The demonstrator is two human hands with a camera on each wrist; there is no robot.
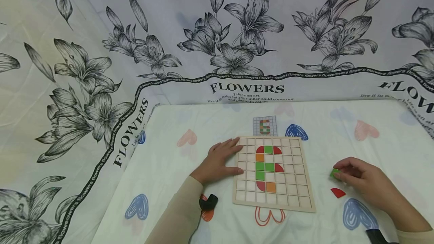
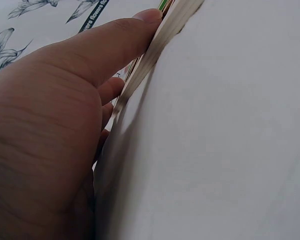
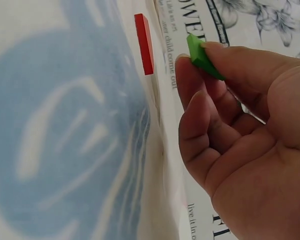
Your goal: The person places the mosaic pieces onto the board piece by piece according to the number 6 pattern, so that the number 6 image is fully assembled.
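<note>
A wooden grid board (image 1: 276,199) lies on the cloth, holding red quarter-round, green and orange tiles in several of its squares. My left hand (image 1: 218,163) rests at the board's left edge, thumb and fingertips touching the rim; in the left wrist view the thumb (image 2: 125,37) lies along that edge. To the right of the board, my right hand (image 1: 361,178) pinches a green tile (image 3: 202,57) between thumb and index finger, raised off the cloth in the right wrist view. Just below that hand lies a loose red quarter-round tile (image 1: 338,192).
Behind the board is a small printed pattern card (image 1: 271,121), its lower edge against the board's top edge. A white cloth with heart prints (image 1: 359,214) covers the table. Flower-printed fabric (image 1: 244,22) hangs behind and at the left.
</note>
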